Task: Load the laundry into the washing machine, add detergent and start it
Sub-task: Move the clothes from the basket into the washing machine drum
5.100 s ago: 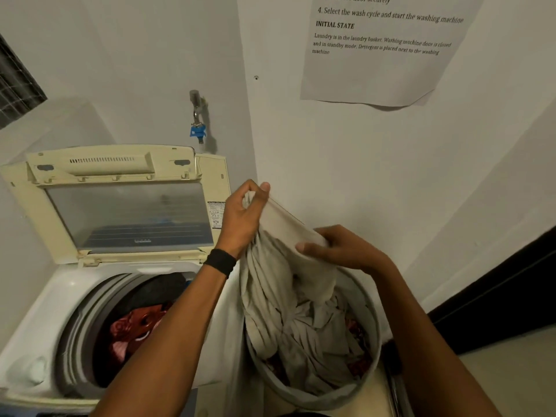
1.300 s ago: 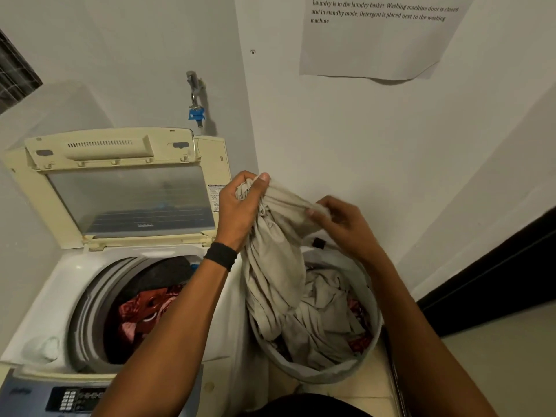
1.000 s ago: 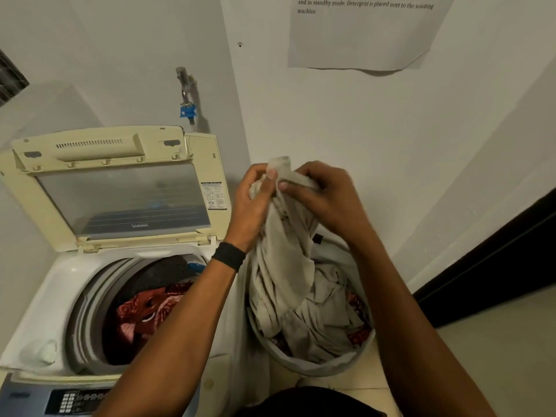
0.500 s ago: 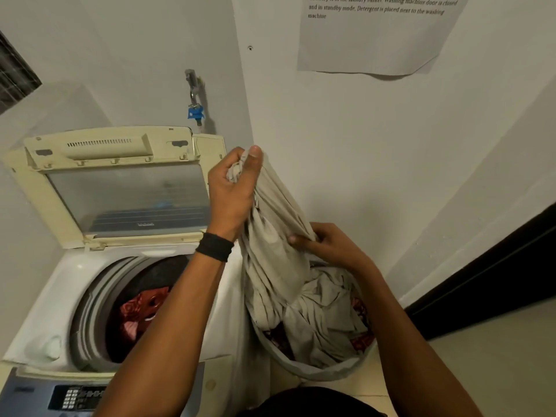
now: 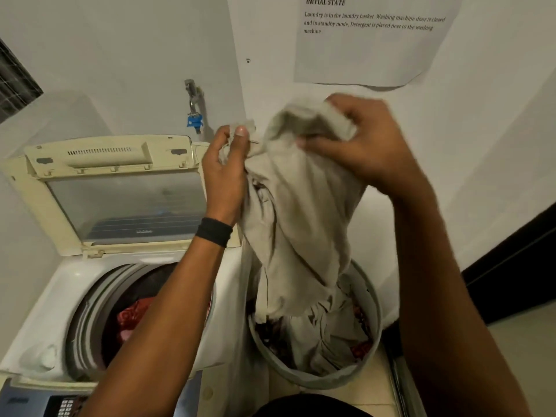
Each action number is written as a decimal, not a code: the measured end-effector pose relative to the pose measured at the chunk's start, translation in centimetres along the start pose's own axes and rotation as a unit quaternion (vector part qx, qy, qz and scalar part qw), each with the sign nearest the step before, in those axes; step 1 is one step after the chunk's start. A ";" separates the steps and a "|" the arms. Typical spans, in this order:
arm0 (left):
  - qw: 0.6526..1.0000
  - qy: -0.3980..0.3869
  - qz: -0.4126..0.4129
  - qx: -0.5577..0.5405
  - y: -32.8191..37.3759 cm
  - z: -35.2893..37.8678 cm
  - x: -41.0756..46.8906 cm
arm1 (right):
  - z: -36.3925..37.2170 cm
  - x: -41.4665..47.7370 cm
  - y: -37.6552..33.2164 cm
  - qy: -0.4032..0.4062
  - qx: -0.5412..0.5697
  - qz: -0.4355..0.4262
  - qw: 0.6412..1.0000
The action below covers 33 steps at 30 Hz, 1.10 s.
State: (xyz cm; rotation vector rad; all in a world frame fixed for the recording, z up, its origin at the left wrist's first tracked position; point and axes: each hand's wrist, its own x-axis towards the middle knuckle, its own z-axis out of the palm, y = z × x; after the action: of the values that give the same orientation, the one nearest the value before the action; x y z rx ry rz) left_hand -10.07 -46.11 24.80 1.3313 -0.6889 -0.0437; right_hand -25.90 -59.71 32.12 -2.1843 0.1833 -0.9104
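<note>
A large beige cloth [image 5: 301, 224] hangs from both hands above the round grey laundry basket [image 5: 328, 379], its lower end still lying inside. My left hand [image 5: 225, 170] pinches one edge of the cloth near its top. My right hand [image 5: 361, 145] grips a bunched fold higher up, to the right. The top-loading washing machine [image 5: 48, 320] stands at the left with its lid [image 5: 120, 188] raised. Red and dark clothes [image 5: 132, 317] lie in the drum, partly hidden by my left forearm. More beige and red laundry fills the basket.
The control panel [image 5: 57, 406] sits at the machine's front edge. A tap with a blue fitting [image 5: 194, 115] is on the wall behind the lid. A printed sheet [image 5: 370, 40] hangs on the wall above. A dark door frame [image 5: 511, 272] runs along the right.
My right hand has climbed from low on the cloth to a bunched fold near its top. The cloth now hangs higher out of the basket. My left hand has lowered slightly.
</note>
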 end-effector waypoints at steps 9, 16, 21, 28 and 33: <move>0.957 -0.273 -0.045 0.093 -2.4 -1.2 -4.1 | 7.7 -4.3 7.0 -0.017 -0.128 0.205 0.970; 0.992 -0.091 -0.083 0.035 -3.3 -1.1 -3.8 | 7.5 -6.5 9.0 -0.098 0.038 0.212 0.972; 0.996 -0.059 -0.066 0.013 -2.3 -3.3 -2.1 | 5.3 -10.5 14.5 -0.116 0.013 0.250 0.961; 0.995 0.031 -0.079 0.043 -3.2 -4.9 -1.3 | 0.9 -9.5 12.6 -0.065 0.007 0.188 0.980; 0.994 -0.003 -0.069 0.081 -3.1 -4.4 -1.4 | -2.0 -5.7 5.7 -0.007 0.179 0.126 0.976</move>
State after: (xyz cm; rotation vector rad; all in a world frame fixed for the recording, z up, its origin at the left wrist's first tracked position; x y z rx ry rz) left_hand -7.96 -42.51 21.11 1.5341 -0.6154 -0.1047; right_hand -30.58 -62.71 25.92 -1.7871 0.2618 -0.7206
